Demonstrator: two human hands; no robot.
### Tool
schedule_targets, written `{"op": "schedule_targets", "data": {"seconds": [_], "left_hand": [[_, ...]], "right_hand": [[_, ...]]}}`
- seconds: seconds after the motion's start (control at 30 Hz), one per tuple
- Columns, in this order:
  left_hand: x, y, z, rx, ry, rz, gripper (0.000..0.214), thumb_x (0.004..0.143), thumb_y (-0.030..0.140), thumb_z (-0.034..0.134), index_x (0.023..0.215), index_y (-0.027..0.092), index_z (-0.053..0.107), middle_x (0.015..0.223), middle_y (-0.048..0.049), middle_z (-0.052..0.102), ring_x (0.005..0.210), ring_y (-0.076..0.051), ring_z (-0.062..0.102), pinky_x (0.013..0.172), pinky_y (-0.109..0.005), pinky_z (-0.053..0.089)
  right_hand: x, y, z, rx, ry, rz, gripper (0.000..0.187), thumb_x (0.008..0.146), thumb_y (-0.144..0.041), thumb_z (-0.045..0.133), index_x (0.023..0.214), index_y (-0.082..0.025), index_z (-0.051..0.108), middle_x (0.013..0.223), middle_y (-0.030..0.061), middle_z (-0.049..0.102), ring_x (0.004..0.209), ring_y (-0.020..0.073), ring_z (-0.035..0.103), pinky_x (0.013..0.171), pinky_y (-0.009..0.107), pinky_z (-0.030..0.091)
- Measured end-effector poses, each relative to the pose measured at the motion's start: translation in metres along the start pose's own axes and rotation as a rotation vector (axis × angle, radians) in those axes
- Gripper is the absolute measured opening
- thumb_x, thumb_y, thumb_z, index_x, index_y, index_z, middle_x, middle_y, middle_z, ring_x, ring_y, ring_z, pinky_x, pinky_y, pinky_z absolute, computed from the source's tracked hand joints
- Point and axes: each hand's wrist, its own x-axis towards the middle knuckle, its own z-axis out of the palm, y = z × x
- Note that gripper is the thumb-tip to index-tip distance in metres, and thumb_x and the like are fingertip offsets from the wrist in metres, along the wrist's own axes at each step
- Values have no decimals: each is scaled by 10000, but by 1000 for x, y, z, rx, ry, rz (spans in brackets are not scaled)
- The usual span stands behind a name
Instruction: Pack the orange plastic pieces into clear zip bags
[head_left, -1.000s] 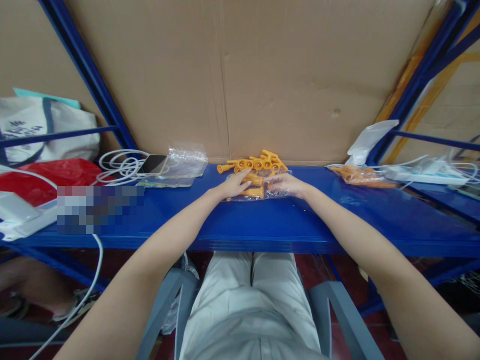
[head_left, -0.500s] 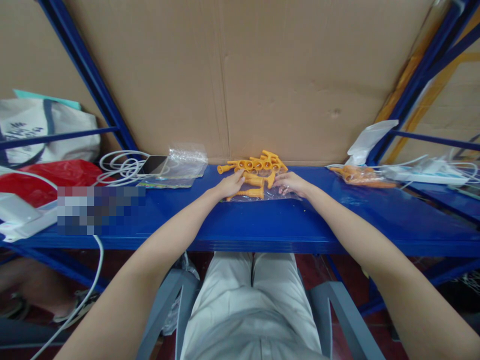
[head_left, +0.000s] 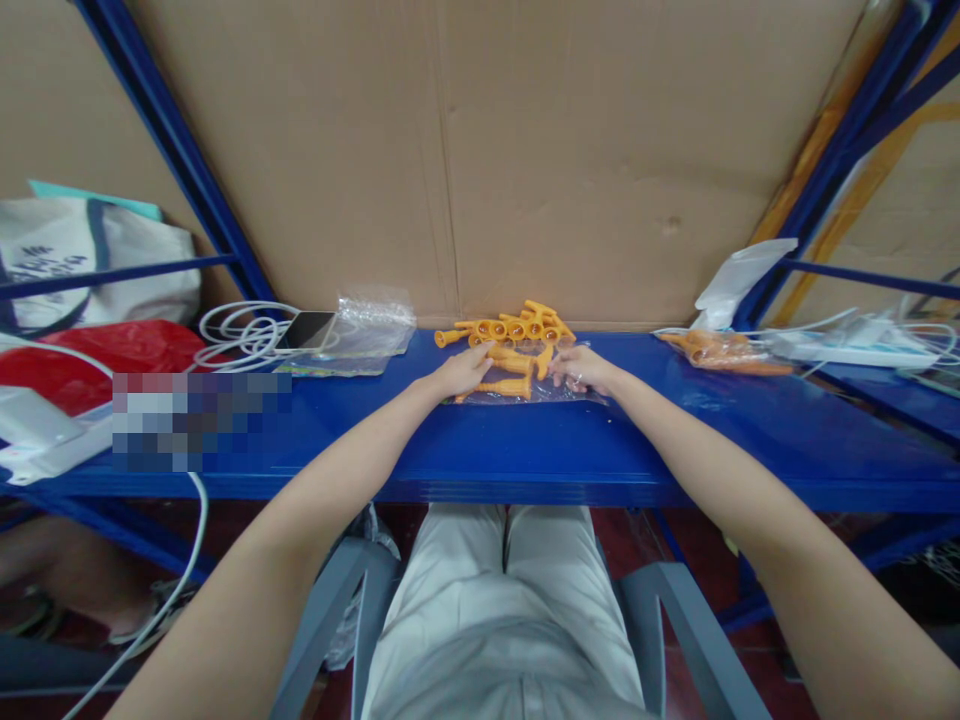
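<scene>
A pile of small orange plastic parts [head_left: 520, 330] lies at the back of the blue shelf [head_left: 525, 445], against the cardboard wall. Some of them rest on a clear plastic bag [head_left: 525, 394] spread flat in front of the pile. My left hand [head_left: 461, 371] lies on the bag's left end, fingers stretched out and touching the nearest orange parts. My right hand [head_left: 581, 368] is on the bag's right end with its fingers curled onto the plastic. One orange part [head_left: 506, 386] lies on the bag between my hands.
At the left lie a phone [head_left: 307, 328], a coiled white cable [head_left: 238, 335], a bubble-wrap bag [head_left: 373, 324], a red bag [head_left: 112, 350] and a white tote [head_left: 82, 250]. On the right, another bag of orange parts [head_left: 720, 350] and a white power strip [head_left: 847, 350]. Blue uprights flank the shelf.
My right hand has shifted slightly right and back along the bag, and the plastic has flattened out. My left hand has barely moved.
</scene>
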Motion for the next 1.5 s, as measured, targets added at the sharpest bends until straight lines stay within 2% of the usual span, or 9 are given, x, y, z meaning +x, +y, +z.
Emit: {"op": "schedule_targets", "data": {"seconds": [0.3,0.5,0.7,0.8,0.93,1.07,1.2,1.33,1.5], "left_hand": [[9,-10,8,-72,80,68,564,957,295,306,1496,147,378,1557,-67,393,1447,-203,352,1210,-353,231],[12,-6,11,-108,128,150,518,913,267,422,1404,113,479,1530,-129,439,1433,-227,382,1202,-378,260],[8,-4,6,-164,192,227,213,881,213,478,1021,170,633,1330,-126,635,1327,-246,521,1118,-415,399],[7,-3,6,-173,198,271,134,866,190,478,861,191,612,1241,-122,681,1320,-258,525,1088,-430,429],[8,-3,8,-180,217,304,128,863,199,487,807,207,602,1304,-106,656,1354,-243,494,1107,-425,412],[8,-2,8,-190,239,330,163,883,226,475,836,201,629,1325,-105,648,1337,-232,514,1108,-423,416],[5,1,5,-196,252,349,182,886,245,487,886,188,660,1375,-106,613,1325,-236,527,1121,-419,403],[2,6,3,-168,219,393,194,892,256,484,812,193,649,1369,-95,619,1317,-235,534,1112,-415,409],[4,8,7,-129,131,378,172,875,230,490,743,193,593,1387,-109,600,1328,-249,516,1086,-403,427]], "right_hand": [[-1,0,-1,-57,-64,-49,147,908,-146,623,773,-139,565,528,-59,553,292,4,342,288,149,218],[-2,-2,4,-87,-70,-59,102,876,-168,653,843,-151,558,565,-57,564,325,22,365,316,162,250],[4,4,2,-99,-148,-166,180,863,-278,660,758,-136,626,616,-19,616,378,15,372,347,157,283],[7,7,0,-69,-250,-214,185,829,-305,685,897,-135,714,676,-9,652,426,21,390,385,159,308],[8,8,-3,-103,-324,-212,297,794,-273,709,1068,-167,751,724,-7,661,504,44,441,485,189,393],[9,7,-3,-140,-351,-309,277,749,-308,758,986,-170,790,866,45,717,739,123,606,757,298,522],[10,5,-2,-116,-390,-417,257,686,-332,809,900,-190,802,1166,85,710,1095,218,623,1027,404,446],[7,3,0,-83,-429,-373,296,664,-341,824,917,-188,798,1235,94,690,1178,246,599,1081,440,407],[1,-1,4,-47,-415,-312,203,675,-206,798,877,-193,795,1223,70,701,1172,218,605,1067,408,432]]}}
